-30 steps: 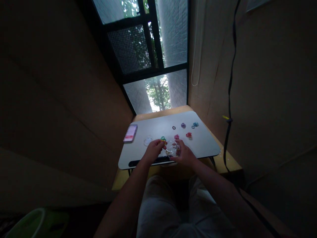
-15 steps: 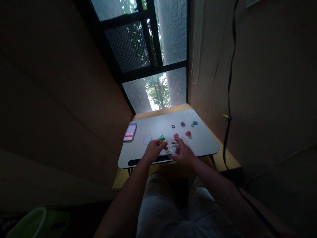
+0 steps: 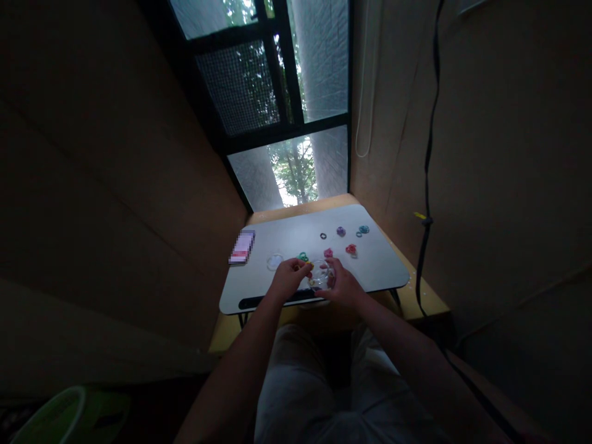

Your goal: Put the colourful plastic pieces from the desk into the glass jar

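My right hand (image 3: 345, 283) is curled around a clear round plastic container (image 3: 320, 272), held just above the near edge of the white table. A few small coloured pieces show through its wall. At the container's left rim my left hand (image 3: 290, 277) is pinched on a small yellow band (image 3: 310, 265), which looks like a hair tie; the fingers partly hide it. Just beyond the left fingertips lies a bunch of green hair ties (image 3: 303, 256). A pink bunch (image 3: 328, 253) sits behind the container, and a red bunch (image 3: 351, 249) is farther right.
On the white folding table (image 3: 296, 237) are a clear round lid (image 3: 275, 261), a phone (image 3: 242, 247), a dark ring (image 3: 323, 235), a purple bunch (image 3: 341, 231) and a teal bunch (image 3: 364, 229). A black cord (image 3: 428, 185) hangs at right. A green basket (image 3: 74, 413) stands lower left.
Almost nothing differs. My left fingers have shifted very slightly at the container's rim, and the right hand keeps its hold.
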Demonstrator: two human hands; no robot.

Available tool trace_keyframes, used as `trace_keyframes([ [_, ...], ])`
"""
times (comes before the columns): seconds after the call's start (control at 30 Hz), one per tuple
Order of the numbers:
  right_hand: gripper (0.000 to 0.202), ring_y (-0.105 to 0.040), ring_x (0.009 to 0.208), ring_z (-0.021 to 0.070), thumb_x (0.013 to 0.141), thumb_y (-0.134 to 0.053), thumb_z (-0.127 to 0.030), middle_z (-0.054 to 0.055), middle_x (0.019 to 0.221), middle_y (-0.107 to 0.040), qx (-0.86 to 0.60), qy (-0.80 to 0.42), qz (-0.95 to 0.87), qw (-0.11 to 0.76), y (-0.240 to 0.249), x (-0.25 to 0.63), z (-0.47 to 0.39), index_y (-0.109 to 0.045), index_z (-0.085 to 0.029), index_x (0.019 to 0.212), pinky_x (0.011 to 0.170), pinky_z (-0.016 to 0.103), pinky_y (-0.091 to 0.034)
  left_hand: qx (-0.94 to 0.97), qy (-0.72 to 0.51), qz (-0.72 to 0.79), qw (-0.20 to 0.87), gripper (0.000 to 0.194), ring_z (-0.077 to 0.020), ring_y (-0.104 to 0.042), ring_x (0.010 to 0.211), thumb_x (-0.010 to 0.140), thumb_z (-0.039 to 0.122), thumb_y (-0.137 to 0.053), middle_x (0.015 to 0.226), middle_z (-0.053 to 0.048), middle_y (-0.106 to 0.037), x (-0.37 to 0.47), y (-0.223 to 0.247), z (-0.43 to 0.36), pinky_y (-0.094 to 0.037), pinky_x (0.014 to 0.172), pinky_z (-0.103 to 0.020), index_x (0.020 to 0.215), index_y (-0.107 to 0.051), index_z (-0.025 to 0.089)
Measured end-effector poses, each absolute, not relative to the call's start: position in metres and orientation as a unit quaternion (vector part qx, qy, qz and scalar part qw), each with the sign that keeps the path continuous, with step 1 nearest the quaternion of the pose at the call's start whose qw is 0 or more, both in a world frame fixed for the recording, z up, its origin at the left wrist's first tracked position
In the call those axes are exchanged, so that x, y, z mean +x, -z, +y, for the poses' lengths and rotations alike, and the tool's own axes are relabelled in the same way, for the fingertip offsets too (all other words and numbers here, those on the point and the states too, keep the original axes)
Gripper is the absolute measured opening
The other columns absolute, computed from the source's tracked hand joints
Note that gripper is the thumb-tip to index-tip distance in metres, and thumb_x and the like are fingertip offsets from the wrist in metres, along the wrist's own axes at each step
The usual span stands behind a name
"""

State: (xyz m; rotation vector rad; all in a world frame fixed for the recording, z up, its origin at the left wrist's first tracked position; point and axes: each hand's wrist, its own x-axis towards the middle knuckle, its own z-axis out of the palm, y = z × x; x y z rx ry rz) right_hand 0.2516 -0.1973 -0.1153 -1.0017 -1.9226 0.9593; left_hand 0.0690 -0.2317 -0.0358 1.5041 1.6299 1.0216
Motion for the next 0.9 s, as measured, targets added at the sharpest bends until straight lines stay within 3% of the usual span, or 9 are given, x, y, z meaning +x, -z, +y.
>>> trace_keyframes([
  [0.3,0.091,-0.059,0.061,0.0123,0.054,-0.087,-0.040,0.008,0.101,-0.068,-0.405,-0.362,-0.756,0.365,0.111,0.252,-0.200,-0.039,-0.020,0.128,0.062,0.029,-0.049,0.572,-0.404,0.630,0.335,0.028,-0.0118,-0.051,0.053,0.074,0.043,-0.064,0.064,-0.002,-0.069,0.069,0.040,-0.229,-0.035,0.054,-0.024,0.079,-0.062,0.016],
  [0.63,0.091,-0.062,0.065,0.0142,0.054,-0.087,-0.041,0.009,0.106,-0.067,-0.393,-0.373,-0.754,0.371,0.115,0.252,-0.198,-0.038,-0.022,0.128,0.067,0.031,-0.051,0.584,-0.383,0.636,0.330,0.024,-0.0148,-0.057,0.062,0.076,0.033,-0.054,0.067,-0.003,-0.069,0.071,0.035,-0.230,-0.041,0.060,-0.026,0.073,-0.068,0.014],
  [0.77,0.090,-0.061,0.064,0.0140,0.055,-0.086,-0.040,0.009,0.105,-0.067,-0.403,-0.356,-0.759,0.367,0.116,0.252,-0.198,-0.039,-0.021,0.128,0.066,0.030,-0.049,0.585,-0.377,0.637,0.332,0.029,-0.0158,-0.058,0.067,0.073,0.024,-0.048,0.075,-0.004,-0.072,0.071,0.031,-0.232,-0.043,0.063,-0.027,0.083,-0.073,0.014],
  [0.9,0.090,-0.060,0.065,0.0133,0.055,-0.086,-0.042,0.009,0.111,-0.066,-0.395,-0.359,-0.758,0.375,0.117,0.252,-0.197,-0.038,-0.022,0.128,0.066,0.030,-0.049,0.577,-0.392,0.620,0.358,0.039,-0.0134,-0.051,0.059,0.073,0.024,-0.043,0.078,-0.005,-0.072,0.068,0.031,-0.232,-0.040,0.058,-0.027,0.095,-0.073,0.012],
])
